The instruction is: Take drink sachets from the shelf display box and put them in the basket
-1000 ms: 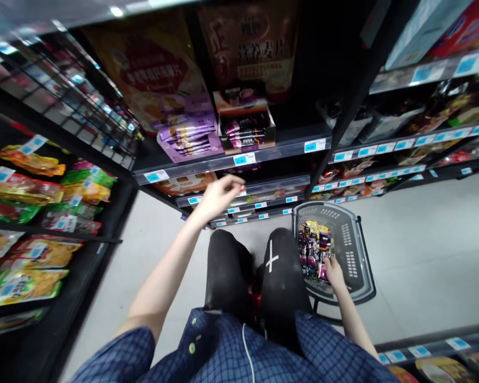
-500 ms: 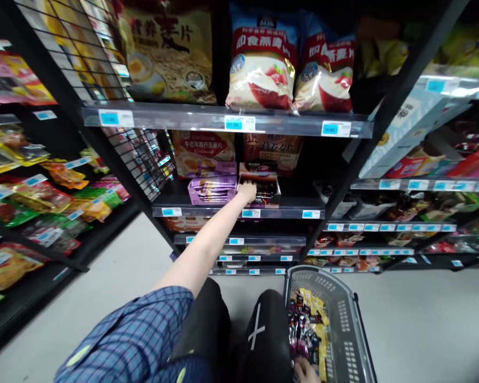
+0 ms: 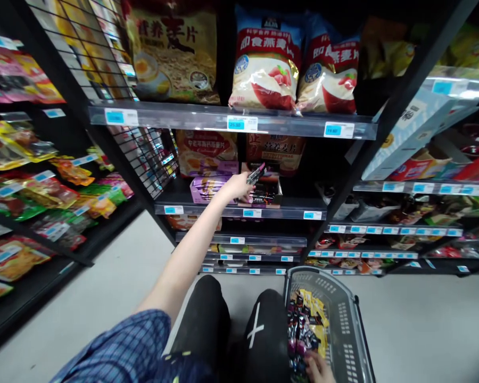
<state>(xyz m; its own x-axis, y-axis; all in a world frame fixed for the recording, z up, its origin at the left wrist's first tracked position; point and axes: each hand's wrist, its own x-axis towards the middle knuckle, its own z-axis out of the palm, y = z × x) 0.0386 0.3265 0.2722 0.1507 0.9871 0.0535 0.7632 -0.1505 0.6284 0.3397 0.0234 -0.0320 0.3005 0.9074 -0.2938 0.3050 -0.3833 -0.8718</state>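
My left hand [image 3: 240, 187] is closed round a dark stick sachet [image 3: 256, 174] with a purple end, held tilted just above an open display box [image 3: 279, 192] of similar dark sachets. Touching that box's left side is a purple box [image 3: 201, 198] of purple and yellow sachets. At the lower right, my right hand [image 3: 318, 368] reaches into a grey shopping basket [image 3: 339, 298] on the floor. Its fingers are curled against the loose dark and purple sachets [image 3: 301, 324] in there; what they grip, if anything, is hidden. Yellow packets [image 3: 315, 306] lie among them.
Above my left hand runs a shelf edge [image 3: 207, 118] with large oatmeal bags [image 3: 265, 64] over it. A wire mesh panel [image 3: 139, 154] and a snack rack [image 3: 27, 197] stand to the left. More shelves [image 3: 407, 186] continue at right. My knees [image 3: 259, 324] are beside the basket.
My left hand went from below the shelf up into the dark sachet box, then rose with a sachet in it. My right hand stayed in the basket. The view tilted up.
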